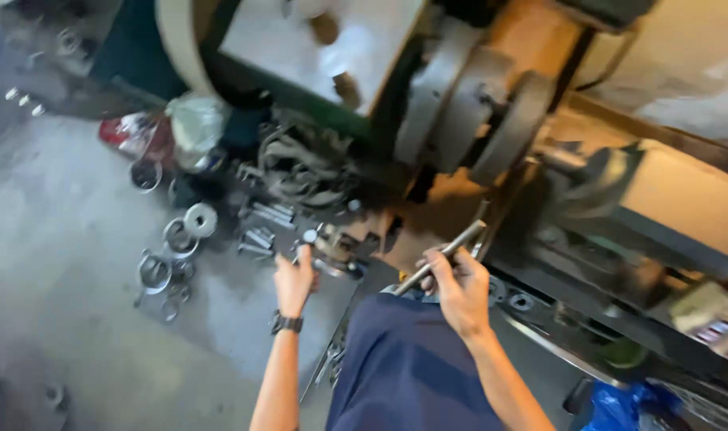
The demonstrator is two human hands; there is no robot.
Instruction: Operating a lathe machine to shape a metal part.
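My right hand (458, 289) grips a slim metal rod (448, 252) that points up and to the right, toward the large machine (491, 112). My left hand (294, 279), a dark watch on its wrist, reaches down to a cluster of small metal parts (324, 243) on the floor, with fingers curled at a shiny piece; whether it holds one I cannot tell. My knee in dark blue trousers (408, 367) sits between the two arms.
Metal rings and washers (176, 239) lie scattered on the grey concrete floor at the left. Bolts (261, 227), a heap of dark scrap (300, 164) and crumpled plastic bags (184, 128) sit by the machine's base. A blue bag (619, 403) is at the lower right.
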